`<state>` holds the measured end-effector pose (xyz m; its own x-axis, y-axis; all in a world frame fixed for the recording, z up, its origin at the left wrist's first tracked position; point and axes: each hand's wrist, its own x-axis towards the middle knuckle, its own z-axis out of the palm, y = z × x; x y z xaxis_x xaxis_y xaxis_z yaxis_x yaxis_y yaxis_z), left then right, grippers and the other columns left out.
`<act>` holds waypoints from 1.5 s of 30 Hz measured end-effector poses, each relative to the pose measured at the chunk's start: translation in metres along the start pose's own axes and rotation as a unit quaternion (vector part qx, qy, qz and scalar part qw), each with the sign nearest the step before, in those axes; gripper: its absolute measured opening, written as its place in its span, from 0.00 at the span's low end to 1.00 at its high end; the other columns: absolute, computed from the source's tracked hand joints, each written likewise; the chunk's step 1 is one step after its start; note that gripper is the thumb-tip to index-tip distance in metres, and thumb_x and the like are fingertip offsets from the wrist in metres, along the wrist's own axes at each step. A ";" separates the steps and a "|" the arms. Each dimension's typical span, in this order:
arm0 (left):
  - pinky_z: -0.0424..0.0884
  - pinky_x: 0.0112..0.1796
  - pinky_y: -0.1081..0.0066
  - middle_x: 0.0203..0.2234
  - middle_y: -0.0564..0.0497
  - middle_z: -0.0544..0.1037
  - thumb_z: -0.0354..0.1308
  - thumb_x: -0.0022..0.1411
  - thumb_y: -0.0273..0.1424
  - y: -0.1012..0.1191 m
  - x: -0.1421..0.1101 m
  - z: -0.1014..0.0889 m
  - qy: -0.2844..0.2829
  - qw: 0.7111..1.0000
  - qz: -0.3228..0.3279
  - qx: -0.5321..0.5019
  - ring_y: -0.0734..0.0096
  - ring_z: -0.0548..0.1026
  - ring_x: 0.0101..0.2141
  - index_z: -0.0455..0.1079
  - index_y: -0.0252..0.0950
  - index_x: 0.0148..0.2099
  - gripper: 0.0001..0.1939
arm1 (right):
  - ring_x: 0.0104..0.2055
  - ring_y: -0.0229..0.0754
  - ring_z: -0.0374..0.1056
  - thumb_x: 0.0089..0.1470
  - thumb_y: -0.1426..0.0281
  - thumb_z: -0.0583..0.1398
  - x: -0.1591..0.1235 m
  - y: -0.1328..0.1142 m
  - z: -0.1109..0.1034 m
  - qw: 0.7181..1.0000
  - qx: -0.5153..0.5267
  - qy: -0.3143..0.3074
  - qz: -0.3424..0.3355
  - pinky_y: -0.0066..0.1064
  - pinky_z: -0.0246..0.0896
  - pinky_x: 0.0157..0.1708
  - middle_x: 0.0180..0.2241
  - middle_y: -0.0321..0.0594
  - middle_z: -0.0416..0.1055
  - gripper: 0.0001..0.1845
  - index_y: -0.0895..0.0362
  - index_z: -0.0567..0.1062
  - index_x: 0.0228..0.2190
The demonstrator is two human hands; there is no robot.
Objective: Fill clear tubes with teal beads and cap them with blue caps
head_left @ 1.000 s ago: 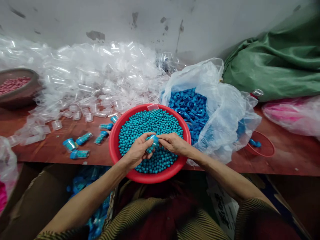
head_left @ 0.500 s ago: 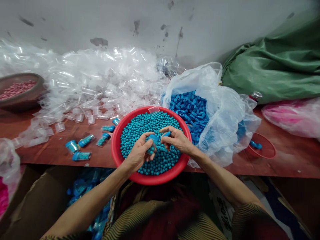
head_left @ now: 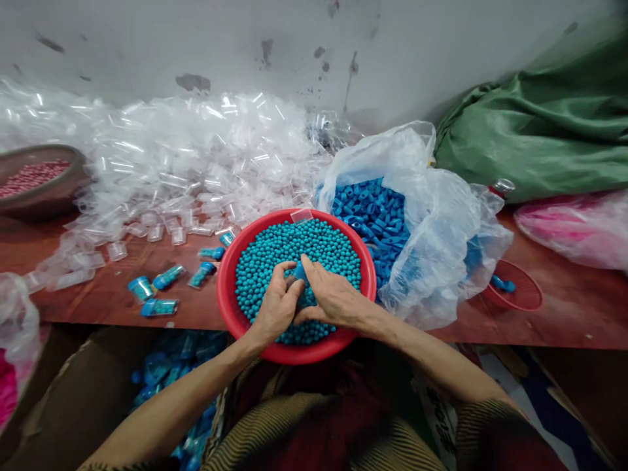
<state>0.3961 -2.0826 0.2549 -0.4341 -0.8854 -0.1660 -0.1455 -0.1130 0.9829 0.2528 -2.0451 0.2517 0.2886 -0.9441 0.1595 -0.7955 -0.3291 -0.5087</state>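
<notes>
A red bowl heaped with teal beads sits at the table's near edge. Over its near half my two hands meet. My left hand is curled round a small bead-filled tube with a blue cap, mostly hidden by fingers. My right hand lies flattish against that cap, palm down, fingers together and pressing on it. Left of the bowl lie several filled, capped tubes on the red-brown table.
A big heap of empty clear tubes fills the back left. A clear bag of blue caps stands right of the bowl. A brown bowl of pink beads, a small red lid, pink bags and green cloth surround.
My right hand brought a blue cap to the tube, then flattened over its top. Both hands sank a little toward the beads.
</notes>
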 end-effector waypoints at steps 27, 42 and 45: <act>0.68 0.23 0.76 0.27 0.53 0.72 0.55 0.58 0.38 0.005 0.015 0.004 -0.063 0.959 -0.136 -0.239 0.75 0.71 0.24 0.61 0.38 0.51 0.20 | 0.40 0.42 0.68 0.46 0.66 0.64 0.004 0.018 0.010 0.940 0.329 -0.026 0.084 0.36 0.68 0.39 0.56 0.52 0.57 0.55 0.54 0.35 0.63; 0.70 0.27 0.74 0.35 0.50 0.74 0.58 0.57 0.36 0.006 0.011 0.009 -0.053 0.938 -0.143 -0.311 0.73 0.73 0.28 0.59 0.38 0.53 0.23 | 0.57 0.55 0.60 0.41 0.60 0.67 -0.002 0.023 0.021 0.986 0.159 0.022 0.047 0.45 0.62 0.51 0.61 0.57 0.52 0.55 0.58 0.45 0.63; 0.69 0.34 0.74 0.34 0.52 0.72 0.58 0.55 0.33 0.002 0.008 0.017 -0.022 0.951 -0.120 -0.285 0.75 0.71 0.31 0.61 0.36 0.49 0.20 | 0.53 0.51 0.64 0.44 0.63 0.65 -0.004 0.021 0.021 0.983 0.175 0.028 0.048 0.41 0.65 0.48 0.56 0.53 0.60 0.46 0.58 0.51 0.60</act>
<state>0.3771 -2.0824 0.2539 -0.4879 -0.7852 -0.3813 0.2549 -0.5459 0.7981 0.2463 -2.0481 0.2224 0.1826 -0.9734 0.1381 -0.5833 -0.2203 -0.7818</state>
